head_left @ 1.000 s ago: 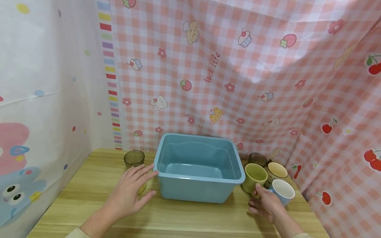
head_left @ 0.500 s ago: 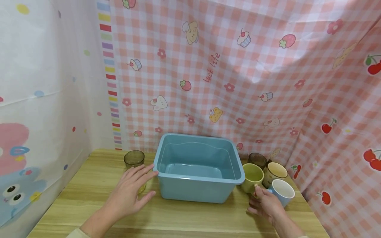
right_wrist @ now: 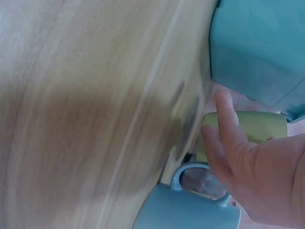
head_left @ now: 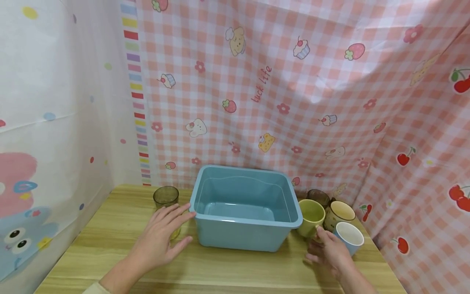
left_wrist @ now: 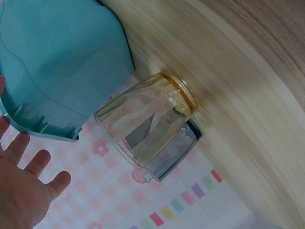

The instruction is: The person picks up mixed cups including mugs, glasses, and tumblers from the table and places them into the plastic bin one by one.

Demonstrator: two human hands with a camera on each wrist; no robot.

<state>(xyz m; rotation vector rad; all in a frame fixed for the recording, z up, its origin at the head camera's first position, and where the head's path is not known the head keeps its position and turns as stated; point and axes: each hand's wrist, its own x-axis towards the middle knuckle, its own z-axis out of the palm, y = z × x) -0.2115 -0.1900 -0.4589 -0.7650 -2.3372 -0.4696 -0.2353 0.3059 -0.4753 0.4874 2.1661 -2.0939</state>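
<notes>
My right hand (head_left: 332,249) pinches the handle of a green mug (head_left: 305,229), which stands upright close to the right side of a blue plastic tub (head_left: 238,236). In the right wrist view, that hand partly covers the mug (right_wrist: 262,125). Just right of the hand is a light blue mug (head_left: 353,246) with a white inside. My left hand (head_left: 158,237) has its fingers spread, with the fingertips at the tub's left rim. Behind that hand, an amber-tinted glass (left_wrist: 147,119) is mostly hidden in the head view but shows in the left wrist view.
A smoky dark glass (head_left: 166,196) stands left of the tub. At the back right are a cream-yellow mug (head_left: 341,211) with a dark handle and another dark glass (head_left: 318,197). A checked pink cloth (head_left: 220,81) hangs behind the wooden table (head_left: 235,271).
The green mug has shifted left toward the tub in my right hand, away from the cream-yellow mug. My left hand has stayed in place.
</notes>
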